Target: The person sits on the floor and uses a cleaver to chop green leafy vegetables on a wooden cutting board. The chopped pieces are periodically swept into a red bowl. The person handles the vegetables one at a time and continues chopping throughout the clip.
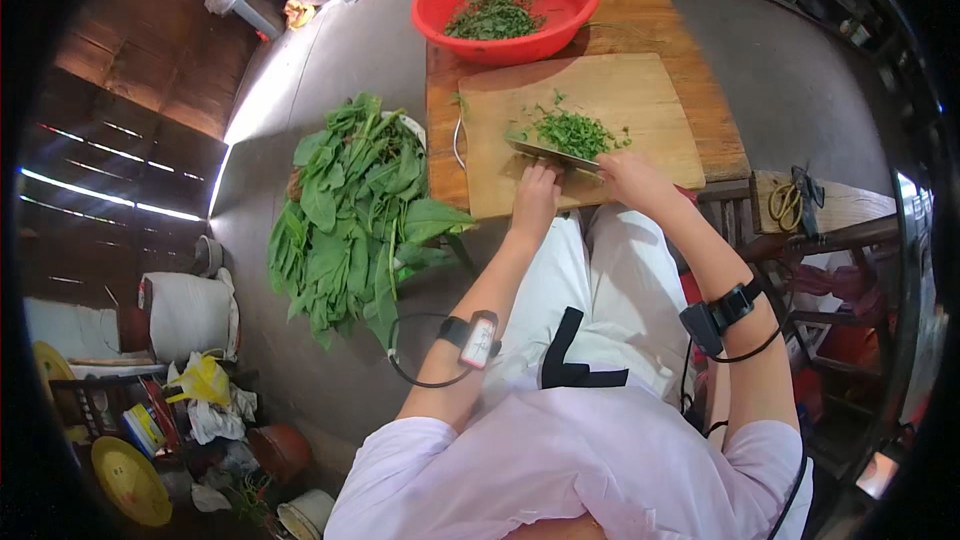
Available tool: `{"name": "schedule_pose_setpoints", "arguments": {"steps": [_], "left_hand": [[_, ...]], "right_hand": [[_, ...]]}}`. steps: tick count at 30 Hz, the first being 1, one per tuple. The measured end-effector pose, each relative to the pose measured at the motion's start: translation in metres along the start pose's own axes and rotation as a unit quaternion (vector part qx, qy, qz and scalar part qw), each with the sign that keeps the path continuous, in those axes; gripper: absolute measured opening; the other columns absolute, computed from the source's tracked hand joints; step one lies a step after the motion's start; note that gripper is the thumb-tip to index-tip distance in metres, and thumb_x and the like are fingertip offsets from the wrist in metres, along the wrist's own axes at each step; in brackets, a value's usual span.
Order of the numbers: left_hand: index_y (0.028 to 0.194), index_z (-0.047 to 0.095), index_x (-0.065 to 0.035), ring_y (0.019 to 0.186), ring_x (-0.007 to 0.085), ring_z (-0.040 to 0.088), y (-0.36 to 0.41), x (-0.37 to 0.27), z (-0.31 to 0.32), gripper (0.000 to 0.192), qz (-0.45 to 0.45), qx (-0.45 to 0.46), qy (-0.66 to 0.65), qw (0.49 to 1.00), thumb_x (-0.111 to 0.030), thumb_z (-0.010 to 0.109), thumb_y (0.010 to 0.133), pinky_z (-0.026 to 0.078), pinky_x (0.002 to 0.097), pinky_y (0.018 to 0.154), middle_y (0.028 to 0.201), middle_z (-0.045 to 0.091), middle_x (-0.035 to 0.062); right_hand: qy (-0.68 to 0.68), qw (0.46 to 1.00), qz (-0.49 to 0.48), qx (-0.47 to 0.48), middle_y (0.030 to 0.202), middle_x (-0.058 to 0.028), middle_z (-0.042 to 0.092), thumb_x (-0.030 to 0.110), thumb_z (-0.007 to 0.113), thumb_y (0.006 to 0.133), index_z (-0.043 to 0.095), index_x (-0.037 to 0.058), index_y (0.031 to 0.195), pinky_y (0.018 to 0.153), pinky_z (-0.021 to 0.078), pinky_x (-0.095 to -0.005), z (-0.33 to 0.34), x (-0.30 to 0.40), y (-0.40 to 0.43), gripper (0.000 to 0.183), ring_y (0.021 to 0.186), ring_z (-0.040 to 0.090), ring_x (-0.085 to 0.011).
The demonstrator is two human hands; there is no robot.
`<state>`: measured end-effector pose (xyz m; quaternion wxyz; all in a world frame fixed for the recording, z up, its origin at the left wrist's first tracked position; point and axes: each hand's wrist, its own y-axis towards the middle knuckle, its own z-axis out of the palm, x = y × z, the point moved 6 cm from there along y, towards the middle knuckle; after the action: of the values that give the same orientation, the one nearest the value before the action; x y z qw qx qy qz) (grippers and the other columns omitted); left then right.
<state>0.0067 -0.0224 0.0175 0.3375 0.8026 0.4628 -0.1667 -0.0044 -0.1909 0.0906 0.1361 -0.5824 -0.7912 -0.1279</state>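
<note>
A wooden cutting board (495, 101) lies on a low wooden table (716, 142). My right hand (628, 174) is closed around the handle end of a kitchen knife (559, 155), whose blade points left across the board. Just below the blade, my left hand (538, 199) has its fingertips at the knife's near side; whether they hold anything is hidden. Chopped green leaves (577, 133) are heaped beyond the blade, with loose bits around them. At the table's far end stands a red plastic basin (566, 15) with cut greens (495, 16) inside.
Left of the table is a large pile of leafy greens (330, 217). Scissors with yellow handles (785, 206) lie on a wooden surface to the right. Buckets, bags and a yellow lid (131, 480) stand at the lower left. Cables run from the bands on both my arms.
</note>
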Motion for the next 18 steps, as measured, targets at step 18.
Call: {"name": "schedule_pose_setpoints", "arguments": {"steps": [18], "left_hand": [[0.091, 0.067, -0.0007, 0.095, 0.0317, 0.059, 0.001, -0.004, -0.004, 0.016, 0.04, -0.098, -0.03, 0.994, -0.002, 0.071, 0.075, 0.051, 0.042, 0.084, 0.094, 0.06, 0.0121]], "right_hand": [[-0.024, 0.998, 0.046, -0.02, 0.084, -0.018, 0.068, 0.013, 0.063, 0.09, 0.062, 0.0063, 0.096, 0.069, 0.0532, -0.0494, 0.017, 0.023, 0.02, 0.009, 0.081, 0.068, -0.0377]]}}
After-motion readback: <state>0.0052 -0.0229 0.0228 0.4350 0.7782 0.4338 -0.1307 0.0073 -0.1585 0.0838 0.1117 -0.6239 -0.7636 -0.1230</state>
